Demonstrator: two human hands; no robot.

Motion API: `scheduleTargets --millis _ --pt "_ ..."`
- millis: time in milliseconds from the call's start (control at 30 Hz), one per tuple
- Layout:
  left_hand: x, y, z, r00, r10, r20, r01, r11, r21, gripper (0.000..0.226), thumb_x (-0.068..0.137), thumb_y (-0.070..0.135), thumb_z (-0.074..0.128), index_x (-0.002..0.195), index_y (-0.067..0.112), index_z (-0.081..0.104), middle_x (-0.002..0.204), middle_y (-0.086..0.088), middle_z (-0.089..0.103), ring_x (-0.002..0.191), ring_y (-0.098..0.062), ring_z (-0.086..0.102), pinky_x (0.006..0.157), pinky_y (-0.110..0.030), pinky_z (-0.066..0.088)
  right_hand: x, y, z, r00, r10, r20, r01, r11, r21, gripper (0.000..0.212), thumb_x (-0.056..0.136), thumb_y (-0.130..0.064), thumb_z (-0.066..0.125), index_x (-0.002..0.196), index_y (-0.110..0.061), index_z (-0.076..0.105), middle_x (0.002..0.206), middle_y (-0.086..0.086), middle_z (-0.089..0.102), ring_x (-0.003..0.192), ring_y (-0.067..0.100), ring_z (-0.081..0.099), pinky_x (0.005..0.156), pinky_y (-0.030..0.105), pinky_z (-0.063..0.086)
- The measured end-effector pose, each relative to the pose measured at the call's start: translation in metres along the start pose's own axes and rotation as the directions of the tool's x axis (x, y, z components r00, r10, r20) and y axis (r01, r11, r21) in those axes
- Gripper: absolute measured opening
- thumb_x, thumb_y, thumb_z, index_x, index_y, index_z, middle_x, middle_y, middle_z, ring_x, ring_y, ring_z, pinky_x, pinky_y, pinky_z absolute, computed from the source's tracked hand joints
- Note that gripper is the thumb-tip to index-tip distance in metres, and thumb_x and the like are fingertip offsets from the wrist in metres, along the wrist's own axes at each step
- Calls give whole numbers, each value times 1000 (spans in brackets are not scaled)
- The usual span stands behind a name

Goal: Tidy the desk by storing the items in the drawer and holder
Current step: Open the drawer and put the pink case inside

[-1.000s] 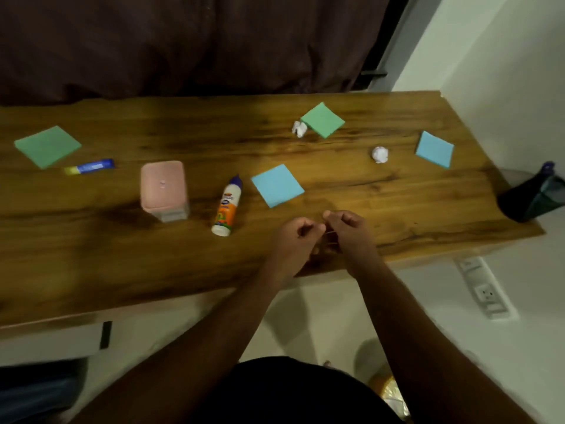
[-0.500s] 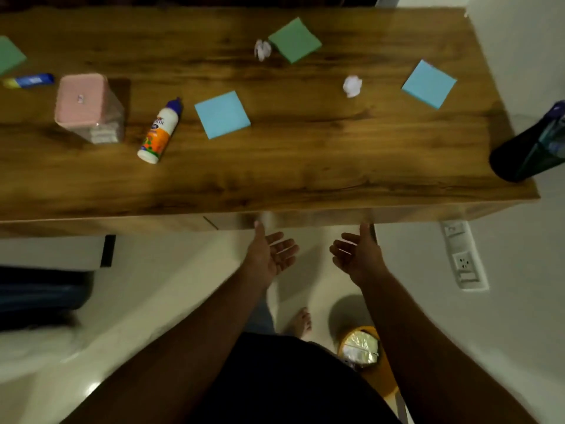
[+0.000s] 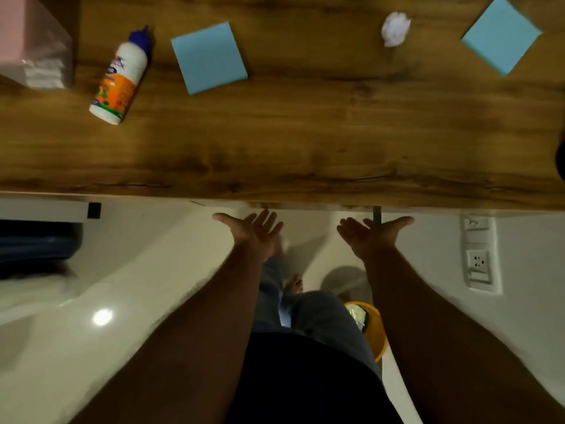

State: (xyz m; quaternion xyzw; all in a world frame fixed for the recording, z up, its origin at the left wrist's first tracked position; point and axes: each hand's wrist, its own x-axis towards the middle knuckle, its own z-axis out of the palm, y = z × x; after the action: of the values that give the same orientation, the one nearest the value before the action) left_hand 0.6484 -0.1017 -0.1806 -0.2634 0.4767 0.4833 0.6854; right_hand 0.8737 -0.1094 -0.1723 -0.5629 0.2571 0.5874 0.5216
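1. Since half a second ago, both hands have spread farther apart under the front edge of the desk (image 3: 305,154), and the view has dropped, so the desk's far edge and the green note have left the picture.
2. The left hand (image 3: 255,232) is palm up with fingers straight and splayed, holding nothing; its fingertips reach the underside of the desk edge, though whether they touch it I cannot tell.
3. The right hand (image 3: 371,232) is also palm up, fingers loose and spread, thumb out to the right, holding nothing.
4. A thin dark vertical line at the desk's front, just above the right hand, may be a drawer seam; no drawer front is plain to see.
5. The glue bottle (image 3: 120,76) lies on its side on the desktop, well up and left of the left hand, blue cap pointing away.
6. Just left of the bottle stands the pink holder (image 3: 29,44), partly cut off by the frame.
7. A blue sticky note (image 3: 209,58) lies flat, above the left hand and near the bottle.
8. A crumpled paper ball (image 3: 395,29) sits above the right hand, with a second blue note (image 3: 501,33) to its right.
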Motion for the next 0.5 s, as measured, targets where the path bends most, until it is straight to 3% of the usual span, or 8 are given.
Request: scheduleTargets --millis 100,167,233,333,400,500 --pt "9 4 1 998 61 30 -61 998 9 110 73 91 15 149 13 30 150 -19 39 136 -41 39 111 -59 27 12 -2 14 996 -51 79 45 996 75 107 69 -94 20 137 -16 47 139 20 51 128 42 48 110 58 29" --pt "10 6 5 995 84 48 -84 996 10 105 73 91 15 147 19 36 149 -16 40 136 -40 39 110 -59 27 15 -1 21 990 -89 109 70 983 171 96 67 -96 25 109 -18 63 112 13 65 106 35 62 101 53 37" --pt "7 7 8 992 94 87 -94 996 3 103 72 92 15 146 23 39 149 -14 41 135 -39 40 109 -59 28 14 1 21 988 -99 118 74 978 195 89 67 -95 28 95 -18 64 99 11 65 95 31 61 96 50 41" --pt "6 6 8 985 106 138 -112 993 34 104 72 92 14 146 24 39 151 -14 38 137 -38 38 107 -56 31 11 1 15 979 -87 185 64 990 128 94 72 -92 21 117 -19 61 120 10 63 115 35 56 103 54 38" --pt "5 5 6 983 100 155 -108 993 48 105 70 93 15 148 25 36 154 -13 34 140 -38 33 107 -55 32 7 -3 11 978 -39 205 24 997 76 100 75 -91 15 141 -22 44 145 9 46 133 39 41 109 56 30" --pt "3 9 6 983 84 162 -95 994 59 106 69 94 15 149 26 32 156 -12 30 141 -39 31 104 -55 34 -2 -6 10 972 -13 233 0 998 57 99 78 -88 13 151 -23 26 157 8 28 143 37 27 113 55 20"
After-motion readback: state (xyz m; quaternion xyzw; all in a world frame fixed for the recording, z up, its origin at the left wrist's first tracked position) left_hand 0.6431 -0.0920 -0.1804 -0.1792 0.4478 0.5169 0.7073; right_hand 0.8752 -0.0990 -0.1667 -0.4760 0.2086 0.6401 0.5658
